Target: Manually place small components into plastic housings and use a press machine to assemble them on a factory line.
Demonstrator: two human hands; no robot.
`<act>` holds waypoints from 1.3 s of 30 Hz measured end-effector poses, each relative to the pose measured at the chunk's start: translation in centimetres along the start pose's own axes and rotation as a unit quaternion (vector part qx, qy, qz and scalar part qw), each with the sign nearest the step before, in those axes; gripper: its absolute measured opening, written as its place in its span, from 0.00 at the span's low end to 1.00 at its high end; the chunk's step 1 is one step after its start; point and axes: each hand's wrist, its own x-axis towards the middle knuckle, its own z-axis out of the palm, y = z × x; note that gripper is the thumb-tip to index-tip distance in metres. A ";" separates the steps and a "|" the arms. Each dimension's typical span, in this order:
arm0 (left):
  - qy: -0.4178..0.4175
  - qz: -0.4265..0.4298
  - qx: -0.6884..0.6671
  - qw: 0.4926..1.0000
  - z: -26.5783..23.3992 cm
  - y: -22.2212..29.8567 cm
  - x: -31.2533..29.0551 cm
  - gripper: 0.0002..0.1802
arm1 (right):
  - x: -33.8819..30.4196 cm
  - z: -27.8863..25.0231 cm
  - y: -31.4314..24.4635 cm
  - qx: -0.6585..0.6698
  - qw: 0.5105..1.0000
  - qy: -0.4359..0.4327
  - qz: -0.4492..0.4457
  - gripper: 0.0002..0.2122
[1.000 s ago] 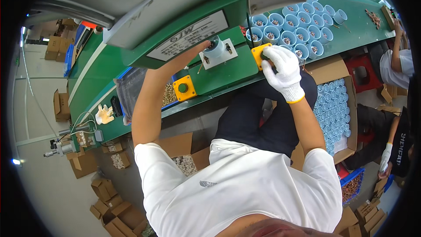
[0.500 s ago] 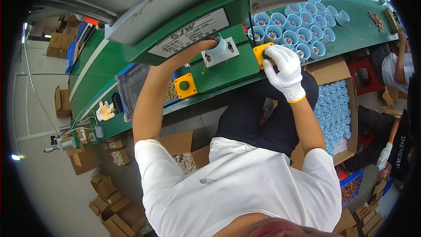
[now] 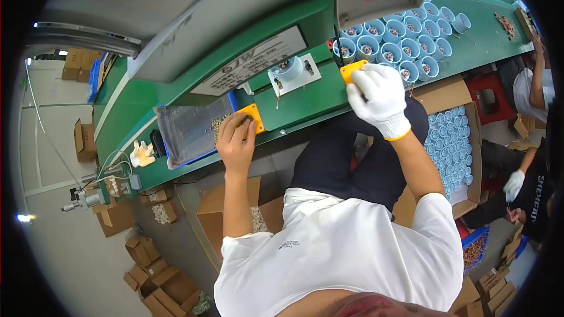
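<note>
My bare left hand [image 3: 236, 139] lies over the left yellow button box [image 3: 256, 118], fingers apart and fingertips at its button, which they mostly hide. My right hand [image 3: 379, 94], in a white knit glove, rests over the right yellow button box [image 3: 352, 72]. Its fingers bend over the hidden button, with the thumb apart. Between the hands, a light blue cup [image 3: 288, 74] sits on a white plate [image 3: 305, 76] under the head of a green and grey press [image 3: 258, 53]. A thin wire [image 3: 278, 95] hangs from the cup's near side.
Many blue cups with parts inside [image 3: 405, 47] crowd the green bench at right. A blue-edged tray [image 3: 191, 129] with small brass-coloured pieces stands left. A carton of stacked blue cups [image 3: 449, 147] is beside my right leg. Another person's gloved hand [image 3: 513, 186] shows far right.
My left hand has come away from the cup under the press, back and down onto the left button box. My right hand stays at its box, shifted slightly. The cup remains on the plate.
</note>
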 end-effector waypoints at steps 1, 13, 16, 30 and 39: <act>-0.026 0.019 0.005 0.999 -0.5 -0.1 0.6 0.10 | 0.2 -0.1 0.0 -0.001 1.000 0.000 -0.001 0.14; -0.149 -0.144 0.067 0.976 -1.1 -6.1 1.2 0.12 | 0.4 -0.7 -0.3 0.052 0.998 0.007 0.019 0.14; -0.200 -0.168 0.049 0.964 -1.6 -6.7 1.3 0.13 | 0.0 0.0 0.0 0.061 0.997 0.054 -0.006 0.14; -0.189 -0.177 0.006 0.966 -1.4 -6.3 1.3 0.06 | -0.3 0.4 0.4 0.065 0.995 0.079 -0.014 0.14; -0.176 -0.159 0.018 0.971 -1.7 -6.3 1.2 0.06 | 0.7 0.1 -0.4 0.037 0.997 0.068 -0.019 0.13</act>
